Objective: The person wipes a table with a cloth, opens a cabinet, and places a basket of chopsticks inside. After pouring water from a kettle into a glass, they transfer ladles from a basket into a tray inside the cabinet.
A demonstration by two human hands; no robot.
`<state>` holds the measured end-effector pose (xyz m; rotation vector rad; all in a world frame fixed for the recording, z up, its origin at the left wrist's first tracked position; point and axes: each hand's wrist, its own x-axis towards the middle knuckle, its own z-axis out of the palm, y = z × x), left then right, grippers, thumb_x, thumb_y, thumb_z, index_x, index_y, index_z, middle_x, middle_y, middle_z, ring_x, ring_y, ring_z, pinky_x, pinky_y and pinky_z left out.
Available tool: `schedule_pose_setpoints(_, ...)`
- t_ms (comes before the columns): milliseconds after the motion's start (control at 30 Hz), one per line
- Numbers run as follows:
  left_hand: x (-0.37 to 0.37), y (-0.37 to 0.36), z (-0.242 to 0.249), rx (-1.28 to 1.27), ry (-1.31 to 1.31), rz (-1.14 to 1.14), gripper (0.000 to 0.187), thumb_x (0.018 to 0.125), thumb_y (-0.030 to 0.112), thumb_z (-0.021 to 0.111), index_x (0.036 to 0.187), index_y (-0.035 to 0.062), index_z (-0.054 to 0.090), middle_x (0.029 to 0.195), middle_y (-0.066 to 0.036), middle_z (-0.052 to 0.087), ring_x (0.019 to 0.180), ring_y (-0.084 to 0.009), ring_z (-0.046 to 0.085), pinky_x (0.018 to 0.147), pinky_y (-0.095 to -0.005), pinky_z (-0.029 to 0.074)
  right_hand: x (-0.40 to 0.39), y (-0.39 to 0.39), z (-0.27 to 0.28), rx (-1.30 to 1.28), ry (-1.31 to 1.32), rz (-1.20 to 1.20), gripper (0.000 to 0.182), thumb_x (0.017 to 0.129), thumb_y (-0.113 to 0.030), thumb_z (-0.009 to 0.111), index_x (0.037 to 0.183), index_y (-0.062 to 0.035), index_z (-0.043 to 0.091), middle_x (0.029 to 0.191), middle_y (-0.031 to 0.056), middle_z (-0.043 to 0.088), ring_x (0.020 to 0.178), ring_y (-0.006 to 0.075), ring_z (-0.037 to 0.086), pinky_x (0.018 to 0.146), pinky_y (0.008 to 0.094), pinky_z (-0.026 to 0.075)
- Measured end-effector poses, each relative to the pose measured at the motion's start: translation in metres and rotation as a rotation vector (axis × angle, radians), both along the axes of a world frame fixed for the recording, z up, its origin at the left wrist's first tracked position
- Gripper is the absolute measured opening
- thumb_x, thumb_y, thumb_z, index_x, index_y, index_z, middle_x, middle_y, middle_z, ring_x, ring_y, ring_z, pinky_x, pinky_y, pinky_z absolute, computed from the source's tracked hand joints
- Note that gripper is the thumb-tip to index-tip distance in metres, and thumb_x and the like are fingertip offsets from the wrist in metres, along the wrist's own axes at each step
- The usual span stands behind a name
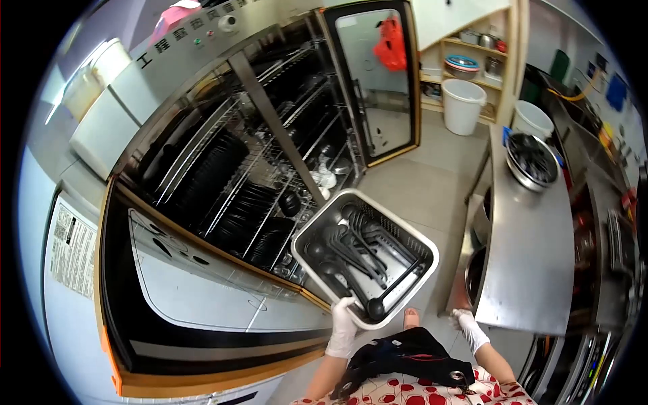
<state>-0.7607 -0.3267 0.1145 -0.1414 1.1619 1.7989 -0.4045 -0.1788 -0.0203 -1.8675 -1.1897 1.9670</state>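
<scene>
My left hand (343,329), in a white glove, is closed on the near rim of a white-rimmed plastic basket (432,260). The basket is tilted in front of the open cabinet and holds several black ladles (347,250) with long handles, one of them lying along the near right side. My right hand (468,328), also gloved, is away from the basket, beside the near left corner of a steel table (523,270). Its fingers are loosely bent, and nothing shows in them.
A steel cabinet (239,88) stands open on the left, with stacked black dishes (246,209) on wire racks. Its doors (374,74) are swung out. A metal bowl of black utensils (533,162) sits on the steel table. White buckets (463,108) stand at the back.
</scene>
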Motion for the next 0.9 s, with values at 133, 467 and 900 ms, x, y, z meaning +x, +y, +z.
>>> schedule_pose_setpoints(133,-0.008,0.013,-0.009,-0.087,0.086,0.370,0.026,0.069,0.006,0.058,0.094,-0.0020,0.059,0.086,-0.009,0.061,0.077,-0.0234,0.060,0.074,-0.0350,0.049,0.002,0.050,-0.024,-0.041,-0.102,0.037,0.017,0.092,-0.024,0.056,0.090,-0.0076,0.059,0.069,0.0051,0.060,0.054,0.0155,0.056,0.046,0.0315,0.043)
schedule_pose_setpoints(467,-0.054,0.093,-0.024,-0.123,0.007,0.512,0.015,0.069,0.007,0.056,0.082,0.0014,0.059,0.082,-0.007,0.061,0.077,-0.0232,0.058,0.076,-0.0329,0.046,0.001,0.109,-0.013,-0.362,-0.025,-0.108,0.023,0.094,-0.028,0.048,0.097,-0.0090,0.060,0.068,0.0045,0.061,0.054,0.0156,0.058,0.046,0.0329,0.041)
schedule_pose_setpoints(900,-0.153,0.300,0.011,-0.064,-0.047,0.249,0.017,0.068,0.011,0.058,0.083,0.0039,0.059,0.078,-0.008,0.060,0.074,-0.0243,0.058,0.073,-0.0342,0.048,-0.052,0.258,-0.021,-0.306,0.061,-0.362,0.027,0.096,-0.029,0.041,0.091,-0.0064,0.056,0.076,0.0106,0.065,0.065,0.0241,0.063,0.062,0.0371,0.050)
